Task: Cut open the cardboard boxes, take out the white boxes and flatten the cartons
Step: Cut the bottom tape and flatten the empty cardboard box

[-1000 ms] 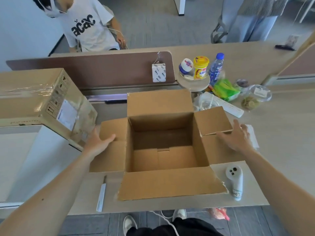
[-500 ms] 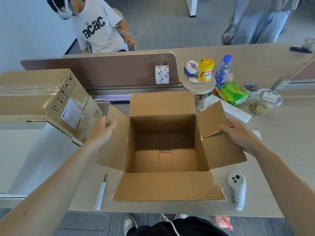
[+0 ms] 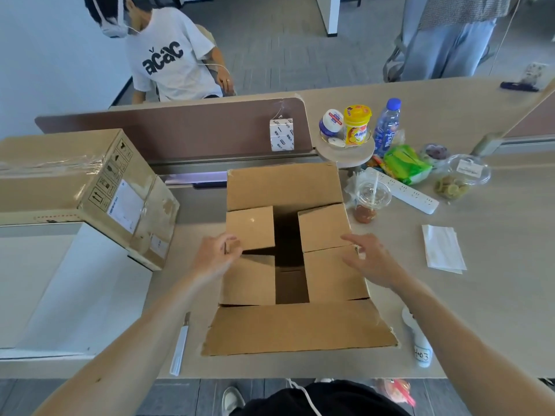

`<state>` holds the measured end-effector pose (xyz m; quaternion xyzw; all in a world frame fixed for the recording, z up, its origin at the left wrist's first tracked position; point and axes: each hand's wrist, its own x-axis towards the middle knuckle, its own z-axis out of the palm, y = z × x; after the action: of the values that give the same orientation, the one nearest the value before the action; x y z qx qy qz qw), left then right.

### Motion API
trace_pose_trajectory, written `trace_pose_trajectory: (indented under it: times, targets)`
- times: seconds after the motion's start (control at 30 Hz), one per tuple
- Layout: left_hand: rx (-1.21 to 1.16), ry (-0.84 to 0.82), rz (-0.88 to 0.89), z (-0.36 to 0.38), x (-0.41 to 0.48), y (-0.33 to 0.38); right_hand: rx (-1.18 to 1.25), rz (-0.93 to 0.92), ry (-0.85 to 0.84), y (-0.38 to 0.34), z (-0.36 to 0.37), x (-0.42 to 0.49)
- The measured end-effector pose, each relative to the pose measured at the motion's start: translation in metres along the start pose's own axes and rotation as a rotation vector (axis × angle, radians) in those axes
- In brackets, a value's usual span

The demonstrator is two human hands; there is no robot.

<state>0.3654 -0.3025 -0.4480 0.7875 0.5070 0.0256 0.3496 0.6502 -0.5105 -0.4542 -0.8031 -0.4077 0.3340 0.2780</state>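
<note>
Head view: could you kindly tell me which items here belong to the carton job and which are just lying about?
Job: open carton, left hand and right hand on its side flaps, sealed carton, utility knife.

Lying about: power strip, lidded drink cup, water bottle, yellow canister, green snack bag, paper napkin, white controller.

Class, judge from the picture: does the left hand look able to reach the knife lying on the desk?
Probably yes: the knife lies uncovered on the desk beside the left forearm; the left hand need only release the flap.
</note>
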Motion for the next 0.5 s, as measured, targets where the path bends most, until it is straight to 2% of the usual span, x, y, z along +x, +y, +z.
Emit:
trace_pose_trajectory:
  times: [0.1,0.23,0.4,0.5]
  targets:
    - [-0.066,0.022,-0.131,0.009,-0.004,-0.023,-0.017,0.122,0.010,0.025,0.003,-0.006]
    - [-0.233,-0.096,-0.319,0.021,-0.013,-0.042,0.055,0.285,-0.064,0.048,0.008,-0.016]
    - [-0.371,-0.215,-0.311,0.036,-0.032,-0.041,0.386,0.399,-0.200,0.054,0.020,-0.023]
    - [-0.442,-0.258,-0.293,0.034,-0.039,-0.037,0.479,0.359,-0.231,0.045,0.023,-0.034]
